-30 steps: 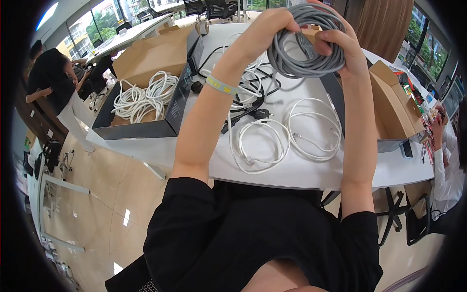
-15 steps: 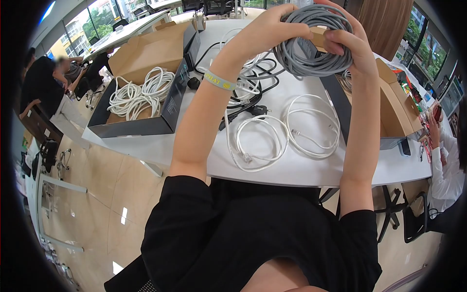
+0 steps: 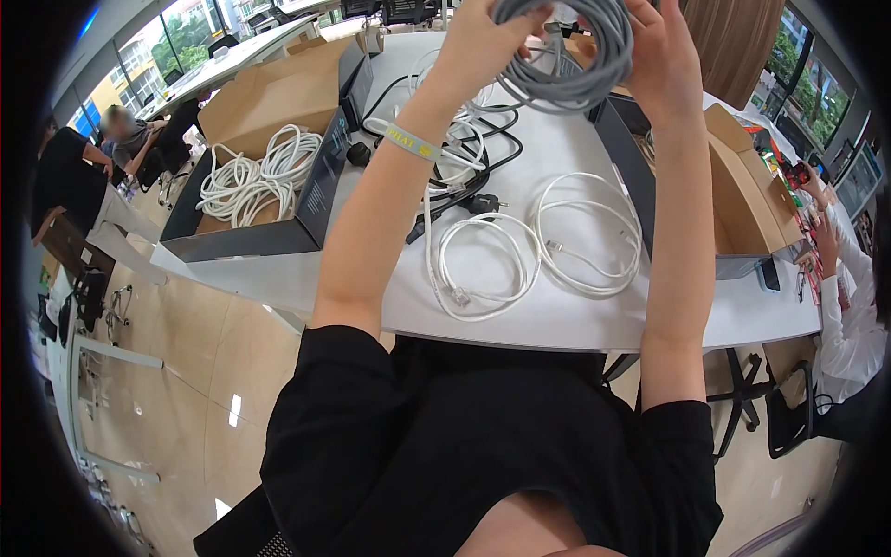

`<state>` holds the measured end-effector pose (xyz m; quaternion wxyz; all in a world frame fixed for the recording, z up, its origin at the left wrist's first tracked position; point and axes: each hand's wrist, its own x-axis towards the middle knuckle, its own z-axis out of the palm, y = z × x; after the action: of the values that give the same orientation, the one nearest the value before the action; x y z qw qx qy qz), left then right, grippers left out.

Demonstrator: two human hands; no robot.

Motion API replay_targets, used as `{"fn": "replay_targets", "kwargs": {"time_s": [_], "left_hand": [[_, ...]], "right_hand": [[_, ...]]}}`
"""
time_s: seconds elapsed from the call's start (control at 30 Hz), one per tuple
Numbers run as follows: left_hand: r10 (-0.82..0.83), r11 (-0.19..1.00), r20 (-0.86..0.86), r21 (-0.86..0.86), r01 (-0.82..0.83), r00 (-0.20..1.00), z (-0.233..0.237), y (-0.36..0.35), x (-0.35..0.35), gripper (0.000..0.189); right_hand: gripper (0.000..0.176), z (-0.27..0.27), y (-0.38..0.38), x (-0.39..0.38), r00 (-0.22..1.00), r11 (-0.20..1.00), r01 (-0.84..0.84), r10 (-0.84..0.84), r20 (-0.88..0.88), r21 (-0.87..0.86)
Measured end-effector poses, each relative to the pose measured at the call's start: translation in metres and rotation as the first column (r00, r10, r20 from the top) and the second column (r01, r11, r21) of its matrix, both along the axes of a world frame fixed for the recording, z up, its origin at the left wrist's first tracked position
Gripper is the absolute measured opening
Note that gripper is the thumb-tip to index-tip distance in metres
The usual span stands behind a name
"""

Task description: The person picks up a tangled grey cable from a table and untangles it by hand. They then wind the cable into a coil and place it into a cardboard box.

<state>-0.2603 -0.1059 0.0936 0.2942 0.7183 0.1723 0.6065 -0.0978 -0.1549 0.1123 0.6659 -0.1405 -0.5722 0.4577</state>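
A thick coil of grey network cable (image 3: 608, 70) is held up over the far part of the table. My left hand (image 3: 487, 46) grips its left side, fingers curled round the strands. On the opposite side, my right hand (image 3: 666, 70) holds the coil, its fingertips partly cut off by the top edge of the view. Below, two loosely looped white network cables lie on the table: one by its plug (image 3: 460, 296), the other by its plug (image 3: 555, 247). Behind my left forearm is a tangle of white and black cables with a black power plug (image 3: 483, 205).
On the left stands an open dark box (image 3: 246, 244) with white cables (image 3: 264, 181) inside. Another open box (image 3: 756, 190) is at the right, partly behind my right forearm. A small dark device (image 3: 768, 276) lies near it. A person in white sleeves (image 3: 849, 353) works at far right.
The grey coil and both hands have moved up and slightly left, nearer the top edge. The coil now appears tilted, with its opening showing more. The view has shifted slightly.
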Motion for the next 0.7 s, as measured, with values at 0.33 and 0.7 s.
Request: {"fn": "replay_targets", "kwargs": {"time_s": [0.33, 0.7], "left_hand": [[-0.213, 0.940, 0.339, -0.186, 0.287, 0.916, -0.001, 0.009, -0.008, 0.015], [-0.529, 0.804, 0.412, -0.036, 0.593, 0.742, -0.001, 0.040, -0.041, 0.024]], "right_hand": [[0.034, -0.043, 0.048, -0.002, 0.957, 0.999, -0.016, 0.031, 0.290, -0.052], [0.038, 0.003, 0.018, 0.052, 0.816, 0.815, -0.576, 0.568, 0.105, 0.071]]}}
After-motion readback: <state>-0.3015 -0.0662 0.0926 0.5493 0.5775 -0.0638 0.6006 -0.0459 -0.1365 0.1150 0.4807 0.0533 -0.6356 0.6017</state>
